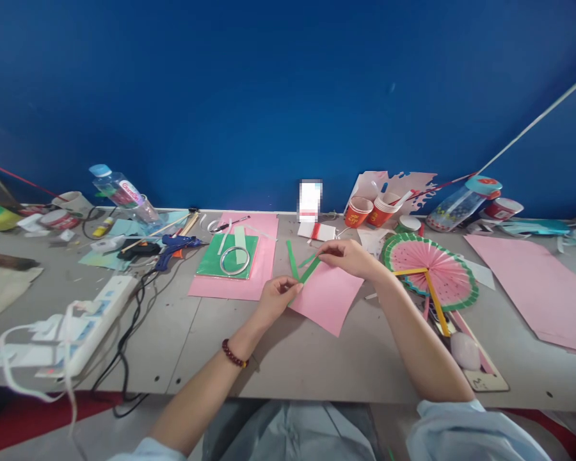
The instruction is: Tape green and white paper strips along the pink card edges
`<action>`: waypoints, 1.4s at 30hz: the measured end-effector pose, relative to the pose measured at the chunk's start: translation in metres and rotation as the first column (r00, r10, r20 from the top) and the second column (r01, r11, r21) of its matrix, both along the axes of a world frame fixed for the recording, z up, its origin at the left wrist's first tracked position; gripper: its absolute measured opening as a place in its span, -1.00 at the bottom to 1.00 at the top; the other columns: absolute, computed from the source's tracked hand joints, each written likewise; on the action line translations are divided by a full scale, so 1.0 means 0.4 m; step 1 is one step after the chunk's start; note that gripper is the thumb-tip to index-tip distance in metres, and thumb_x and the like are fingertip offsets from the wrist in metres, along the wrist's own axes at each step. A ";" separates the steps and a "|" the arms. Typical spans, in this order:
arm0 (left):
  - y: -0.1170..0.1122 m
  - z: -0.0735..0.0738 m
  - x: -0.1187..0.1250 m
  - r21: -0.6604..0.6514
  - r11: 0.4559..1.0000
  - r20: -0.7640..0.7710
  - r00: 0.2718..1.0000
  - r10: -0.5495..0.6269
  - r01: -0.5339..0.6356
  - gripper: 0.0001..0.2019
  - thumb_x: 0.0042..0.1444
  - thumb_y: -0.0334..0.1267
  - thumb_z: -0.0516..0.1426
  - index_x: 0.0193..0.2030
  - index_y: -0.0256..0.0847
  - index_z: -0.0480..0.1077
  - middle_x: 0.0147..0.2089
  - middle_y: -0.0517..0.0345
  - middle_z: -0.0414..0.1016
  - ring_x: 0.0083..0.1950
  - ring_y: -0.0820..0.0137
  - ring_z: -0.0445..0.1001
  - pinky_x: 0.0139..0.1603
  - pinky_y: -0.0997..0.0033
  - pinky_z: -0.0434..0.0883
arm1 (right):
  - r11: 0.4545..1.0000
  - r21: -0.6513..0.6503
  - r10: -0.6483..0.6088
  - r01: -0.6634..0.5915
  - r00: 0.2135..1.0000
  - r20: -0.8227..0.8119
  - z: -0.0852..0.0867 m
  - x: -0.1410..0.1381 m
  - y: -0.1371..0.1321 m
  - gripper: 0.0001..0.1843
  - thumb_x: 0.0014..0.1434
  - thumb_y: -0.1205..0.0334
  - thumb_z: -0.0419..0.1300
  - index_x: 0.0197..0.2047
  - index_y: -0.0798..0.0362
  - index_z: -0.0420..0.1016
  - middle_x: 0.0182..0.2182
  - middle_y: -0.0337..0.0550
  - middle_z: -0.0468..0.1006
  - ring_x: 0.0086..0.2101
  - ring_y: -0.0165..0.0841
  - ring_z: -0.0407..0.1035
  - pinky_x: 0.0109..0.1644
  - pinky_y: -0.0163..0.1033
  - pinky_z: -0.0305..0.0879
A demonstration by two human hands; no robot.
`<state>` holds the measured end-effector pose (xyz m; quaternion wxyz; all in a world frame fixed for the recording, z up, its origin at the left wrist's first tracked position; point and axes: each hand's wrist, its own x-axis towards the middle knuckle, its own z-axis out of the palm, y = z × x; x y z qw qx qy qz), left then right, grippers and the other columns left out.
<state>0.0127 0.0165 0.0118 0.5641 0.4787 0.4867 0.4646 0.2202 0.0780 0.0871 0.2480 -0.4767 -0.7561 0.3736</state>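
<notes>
A narrow green paper strip (310,269) is stretched between my two hands, above a pink paper sheet (330,298). My left hand (279,296) pinches its lower end between thumb and fingers. At the upper end, my right hand (348,257) has its fingertips closed on the strip. Another green strip (292,259) lies just behind, slanting away from my left hand. Left of my hands, a silver ring-shaped roll (234,260) rests on a green packet (206,261), which lies on a larger pink sheet (267,256).
A pink and green watermelon-patterned paper fan (448,278) lies at right, near red paper cups (358,211). At left are a blue glue gun (173,248), a white power strip (103,320) with cables, and a tilted plastic bottle (125,192). Pink sheets (532,288) lie far right.
</notes>
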 end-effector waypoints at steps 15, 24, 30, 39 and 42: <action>-0.011 0.003 -0.013 -0.241 0.916 0.209 0.939 -0.273 0.320 -0.67 -0.07 -0.01 0.21 -0.52 -0.29 0.40 -0.54 0.20 0.37 -0.48 0.46 0.29 -0.43 0.47 0.17 | 0.985 -0.095 0.152 -0.146 0.987 0.060 -0.020 -0.052 -0.017 -0.69 0.17 0.06 0.08 -0.24 0.03 0.60 -0.49 -0.22 0.49 -0.48 -0.44 0.27 -0.39 -0.32 0.17; -0.015 0.019 -0.009 -0.236 0.933 0.113 0.961 -0.252 0.272 -0.65 -0.14 0.01 0.26 -0.56 -0.28 0.39 -0.56 0.20 0.36 -0.49 0.45 0.30 -0.42 0.45 0.18 | 0.959 -0.232 0.160 -0.162 0.987 -0.027 -0.032 -0.036 -0.009 -0.66 0.09 -0.03 0.17 -0.27 0.06 0.57 -0.58 -0.26 0.41 -0.57 -0.47 0.21 -0.47 -0.32 0.17; -0.014 0.021 -0.009 -0.165 0.946 0.001 0.960 -0.281 0.277 -0.58 -0.08 0.10 0.22 -0.58 -0.25 0.30 -0.62 0.29 0.21 -0.55 0.52 0.16 -0.51 0.48 0.09 | 0.941 -0.271 0.192 -0.203 0.979 -0.066 -0.037 -0.048 -0.020 -0.71 0.07 0.01 0.18 -0.37 0.07 0.55 -0.58 -0.28 0.36 -0.56 -0.48 0.17 -0.49 -0.33 0.12; -0.012 0.013 -0.007 -0.067 0.987 0.002 0.989 -0.145 0.145 -0.66 -0.04 0.04 0.21 -0.42 -0.25 0.39 -0.46 0.21 0.37 -0.43 0.45 0.31 -0.41 0.48 0.23 | 0.950 -0.260 0.162 -0.172 0.985 -0.062 -0.037 -0.054 -0.026 -0.76 0.09 0.10 0.13 -0.37 0.05 0.55 -0.55 -0.28 0.42 -0.52 -0.46 0.21 -0.44 -0.33 0.16; -0.007 0.006 -0.004 0.117 0.993 0.011 1.000 -0.029 0.027 -0.66 -0.04 -0.06 0.24 -0.16 -0.20 0.41 -0.27 0.15 0.43 -0.27 0.42 0.39 -0.32 0.49 0.29 | 0.959 -0.201 0.202 -0.201 0.979 -0.015 -0.033 -0.054 -0.028 -0.77 0.09 0.13 0.12 -0.37 0.04 0.57 -0.44 -0.23 0.52 -0.40 -0.40 0.32 -0.32 -0.32 0.22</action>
